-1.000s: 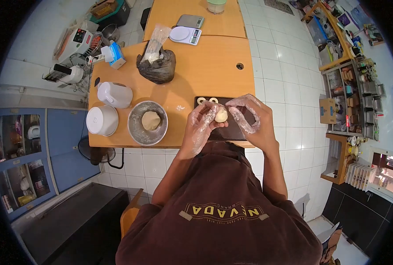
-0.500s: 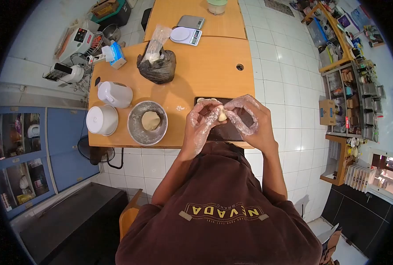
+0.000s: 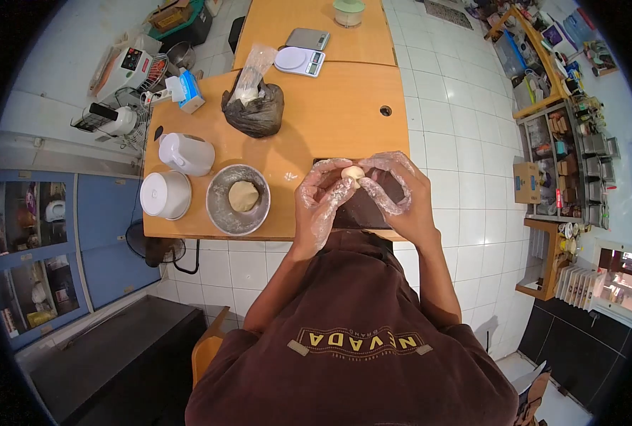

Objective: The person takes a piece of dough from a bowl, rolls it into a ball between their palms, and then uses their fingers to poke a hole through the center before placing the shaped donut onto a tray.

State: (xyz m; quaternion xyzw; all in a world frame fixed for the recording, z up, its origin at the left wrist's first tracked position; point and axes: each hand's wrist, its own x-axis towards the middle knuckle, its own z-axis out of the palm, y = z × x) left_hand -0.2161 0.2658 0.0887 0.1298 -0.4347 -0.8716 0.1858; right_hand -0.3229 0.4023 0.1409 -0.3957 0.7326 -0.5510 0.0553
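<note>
A small pale dough ball [image 3: 353, 172] is pinched between my floured left hand [image 3: 323, 199] and my floured right hand [image 3: 395, 188], with fingertips of both hands around it. Beneath my hands lies a dark tray [image 3: 362, 213], largely covered by them. To the left of my hands, a metal bowl [image 3: 220, 213] holds a larger lump of dough [image 3: 243, 197]. Flour specks mark the wooden table [image 3: 337, 106] between the bowl and my left hand.
Left of the bowl are a white tub [image 3: 165, 195] and a white jug [image 3: 187, 154]. Farther back stand a black plastic bag [image 3: 255, 113], a white scale [image 3: 299, 61], a grey scale [image 3: 307, 38], a blue box [image 3: 188, 91] and a green-lidded container [image 3: 348, 13].
The dough between my fingertips has shifted slightly up and now looks rounder, where before it hung lower and longer. Both hands still grip it.
</note>
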